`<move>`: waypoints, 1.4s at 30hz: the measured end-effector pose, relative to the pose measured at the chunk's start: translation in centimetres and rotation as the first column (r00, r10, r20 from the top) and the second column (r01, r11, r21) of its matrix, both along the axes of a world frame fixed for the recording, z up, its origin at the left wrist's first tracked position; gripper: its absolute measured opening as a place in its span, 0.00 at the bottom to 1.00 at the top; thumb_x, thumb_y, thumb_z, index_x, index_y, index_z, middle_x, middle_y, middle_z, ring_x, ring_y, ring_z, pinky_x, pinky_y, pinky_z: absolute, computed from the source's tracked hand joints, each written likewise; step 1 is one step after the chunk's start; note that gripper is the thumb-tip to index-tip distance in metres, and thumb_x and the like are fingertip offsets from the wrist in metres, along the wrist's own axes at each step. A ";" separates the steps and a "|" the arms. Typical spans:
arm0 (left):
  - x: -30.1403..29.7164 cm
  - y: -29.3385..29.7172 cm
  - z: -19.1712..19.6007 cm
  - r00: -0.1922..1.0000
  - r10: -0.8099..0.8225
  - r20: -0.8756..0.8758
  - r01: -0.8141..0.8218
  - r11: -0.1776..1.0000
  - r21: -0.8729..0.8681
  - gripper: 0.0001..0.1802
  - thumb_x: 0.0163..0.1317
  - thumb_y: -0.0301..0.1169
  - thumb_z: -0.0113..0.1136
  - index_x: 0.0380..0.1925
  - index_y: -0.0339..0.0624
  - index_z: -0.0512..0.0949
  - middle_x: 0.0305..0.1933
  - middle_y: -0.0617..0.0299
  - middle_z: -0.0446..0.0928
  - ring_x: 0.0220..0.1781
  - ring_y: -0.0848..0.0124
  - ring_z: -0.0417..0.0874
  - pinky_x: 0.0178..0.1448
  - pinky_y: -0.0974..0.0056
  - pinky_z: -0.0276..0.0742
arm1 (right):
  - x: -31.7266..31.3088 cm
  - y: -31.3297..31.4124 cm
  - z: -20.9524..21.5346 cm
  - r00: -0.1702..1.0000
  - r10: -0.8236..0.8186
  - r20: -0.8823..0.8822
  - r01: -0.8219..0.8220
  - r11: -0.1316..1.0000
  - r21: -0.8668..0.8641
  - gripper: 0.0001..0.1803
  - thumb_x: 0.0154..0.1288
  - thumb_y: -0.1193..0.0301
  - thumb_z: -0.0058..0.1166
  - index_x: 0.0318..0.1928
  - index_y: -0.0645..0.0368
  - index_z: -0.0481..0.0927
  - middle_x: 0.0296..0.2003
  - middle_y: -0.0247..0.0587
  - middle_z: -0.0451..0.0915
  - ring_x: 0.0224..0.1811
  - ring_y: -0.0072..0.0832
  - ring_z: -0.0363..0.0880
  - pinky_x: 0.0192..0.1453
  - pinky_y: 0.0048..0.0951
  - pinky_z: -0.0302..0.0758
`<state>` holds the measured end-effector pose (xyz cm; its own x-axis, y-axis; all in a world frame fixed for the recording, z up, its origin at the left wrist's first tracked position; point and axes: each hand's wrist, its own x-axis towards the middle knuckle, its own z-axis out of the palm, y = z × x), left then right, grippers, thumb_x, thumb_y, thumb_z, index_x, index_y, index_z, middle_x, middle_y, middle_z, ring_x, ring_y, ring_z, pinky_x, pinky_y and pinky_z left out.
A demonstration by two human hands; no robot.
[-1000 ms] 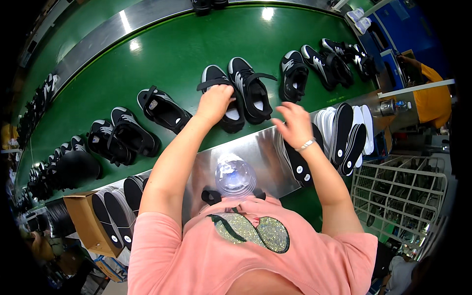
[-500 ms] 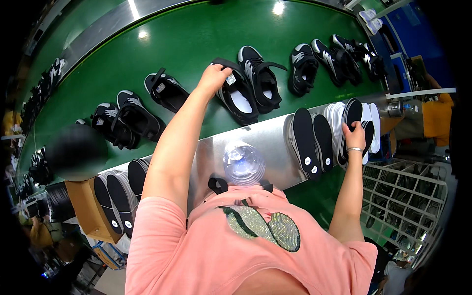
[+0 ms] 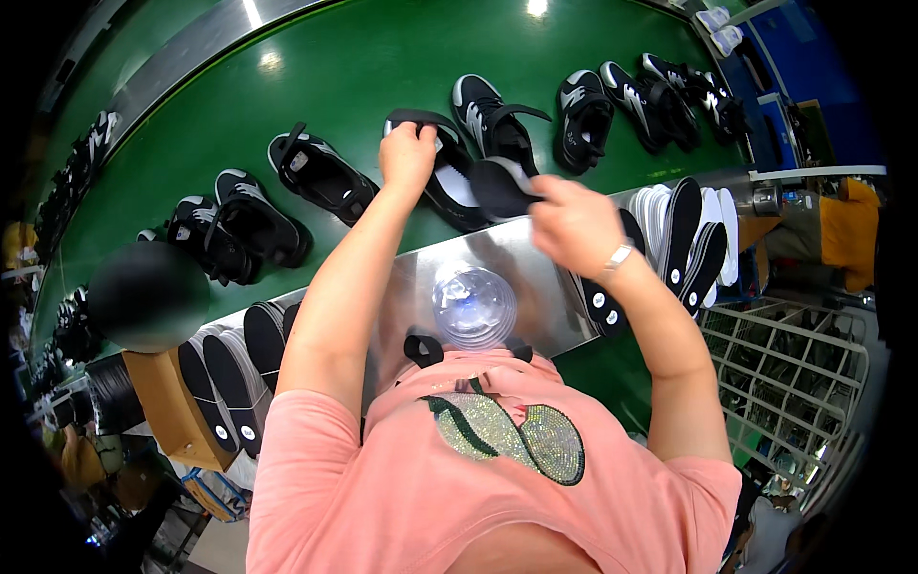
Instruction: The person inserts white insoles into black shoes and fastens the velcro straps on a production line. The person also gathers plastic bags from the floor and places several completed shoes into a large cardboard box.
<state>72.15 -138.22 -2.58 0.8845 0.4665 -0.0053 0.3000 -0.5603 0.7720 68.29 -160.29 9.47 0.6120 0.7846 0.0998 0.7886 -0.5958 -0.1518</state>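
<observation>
My left hand (image 3: pixel 407 158) is closed on the strap (image 3: pixel 427 117) of a black and grey shoe (image 3: pixel 459 213) and holds it up at the toe end. A white lining shows in the shoe's opening. My right hand (image 3: pixel 578 226), smeared by motion, grips one end of a black insole (image 3: pixel 499 189). The insole hangs over the shoe's right side, and its far end is beside the opening. Close behind it stands a second shoe (image 3: pixel 476 99) with its strap loose and sticking out to the right.
More shoes stand left (image 3: pixel 260 222) and right (image 3: pixel 582 115) on the green surface (image 3: pixel 382 57). Stacked insoles (image 3: pixel 681 225) lie on the right of the metal ledge (image 3: pixel 550 316); others (image 3: pixel 234 383) sit at left by a cardboard box (image 3: pixel 167 402). Clear round plastic (image 3: pixel 473 306) is before my chest.
My right hand has moved left from the insole stacks to the shoe, carrying a black insole. My left hand stays at the strap, slightly further left.
</observation>
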 end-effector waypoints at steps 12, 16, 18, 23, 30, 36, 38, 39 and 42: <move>-0.9 0.1 -0.1 1.000 0.006 0.011 -0.006 0.997 0.075 0.17 0.52 0.38 0.51 0.21 0.32 0.77 0.24 0.43 0.75 0.29 0.48 0.76 0.37 0.52 0.71 | 0.8 8.2 -5.3 0.990 -0.110 -0.092 0.088 0.971 -0.222 0.16 0.49 0.64 0.54 0.37 0.59 0.73 0.36 0.44 0.71 0.40 0.38 0.73 0.39 0.32 0.73; -1.1 -0.1 -0.3 0.999 0.001 0.037 -0.003 0.999 0.052 0.17 0.52 0.38 0.51 0.20 0.33 0.77 0.24 0.43 0.75 0.29 0.47 0.76 0.37 0.52 0.71 | 1.5 7.0 -3.0 0.984 -0.107 -0.141 0.023 0.867 -0.498 0.14 0.47 0.63 0.53 0.34 0.57 0.76 0.34 0.43 0.76 0.37 0.35 0.74 0.37 0.34 0.72; -1.0 -0.1 -0.4 1.000 0.012 0.023 -0.014 0.998 0.059 0.17 0.52 0.38 0.51 0.20 0.33 0.77 0.24 0.43 0.75 0.29 0.47 0.76 0.37 0.52 0.71 | 2.2 7.6 -3.3 0.987 -0.050 -0.151 -0.018 0.909 -0.416 0.10 0.47 0.67 0.52 0.30 0.57 0.78 0.32 0.43 0.77 0.36 0.35 0.75 0.36 0.33 0.73; -1.1 0.2 -0.1 0.999 0.010 0.031 -0.010 1.000 0.022 0.17 0.51 0.39 0.52 0.21 0.33 0.77 0.24 0.43 0.75 0.29 0.47 0.76 0.36 0.52 0.71 | 2.8 10.2 -8.0 0.988 0.029 -0.153 -0.083 0.930 -0.358 0.07 0.46 0.75 0.50 0.28 0.58 0.80 0.31 0.45 0.77 0.37 0.37 0.76 0.38 0.33 0.75; -0.9 0.8 -1.5 0.995 -0.016 0.099 0.020 0.999 -0.043 0.14 0.48 0.38 0.54 0.23 0.37 0.78 0.25 0.45 0.75 0.29 0.49 0.76 0.35 0.54 0.72 | 5.6 13.4 -9.4 0.882 -0.185 -0.433 -0.162 0.744 -0.648 0.12 0.49 0.75 0.49 0.36 0.60 0.80 0.42 0.50 0.76 0.44 0.35 0.76 0.43 0.33 0.74; -1.3 0.9 -0.9 0.990 -0.014 0.139 0.029 0.994 -0.105 0.09 0.48 0.34 0.52 0.22 0.40 0.78 0.25 0.49 0.76 0.30 0.51 0.77 0.34 0.55 0.72 | 5.2 13.7 -9.8 0.921 -0.070 -0.384 -0.251 0.647 -0.720 0.14 0.50 0.69 0.50 0.38 0.59 0.79 0.39 0.46 0.78 0.42 0.35 0.77 0.44 0.29 0.74; -1.4 0.9 -0.8 0.996 -0.038 0.077 0.048 0.991 -0.124 0.08 0.49 0.31 0.51 0.26 0.39 0.78 0.27 0.50 0.77 0.31 0.54 0.77 0.36 0.60 0.72 | 4.5 13.9 -9.5 0.913 -0.217 -0.347 -0.105 0.696 -0.711 0.13 0.50 0.72 0.51 0.39 0.57 0.79 0.40 0.41 0.78 0.43 0.33 0.77 0.43 0.28 0.74; -1.4 0.9 -0.6 0.997 -0.055 0.049 0.061 0.989 -0.133 0.08 0.50 0.30 0.51 0.27 0.39 0.77 0.28 0.51 0.77 0.32 0.56 0.78 0.37 0.62 0.72 | 4.4 13.8 -9.7 0.911 -0.249 -0.329 -0.059 0.711 -0.701 0.13 0.51 0.73 0.50 0.40 0.57 0.79 0.41 0.40 0.78 0.43 0.32 0.77 0.43 0.28 0.74; -1.3 0.8 -0.6 0.996 -0.032 0.085 0.045 0.986 -0.163 0.09 0.51 0.30 0.52 0.28 0.38 0.77 0.28 0.50 0.77 0.32 0.58 0.78 0.37 0.63 0.72 | 4.5 13.1 -8.8 0.942 -0.083 -0.324 -0.196 0.647 -0.737 0.13 0.52 0.72 0.49 0.39 0.56 0.80 0.41 0.39 0.78 0.43 0.31 0.77 0.42 0.27 0.74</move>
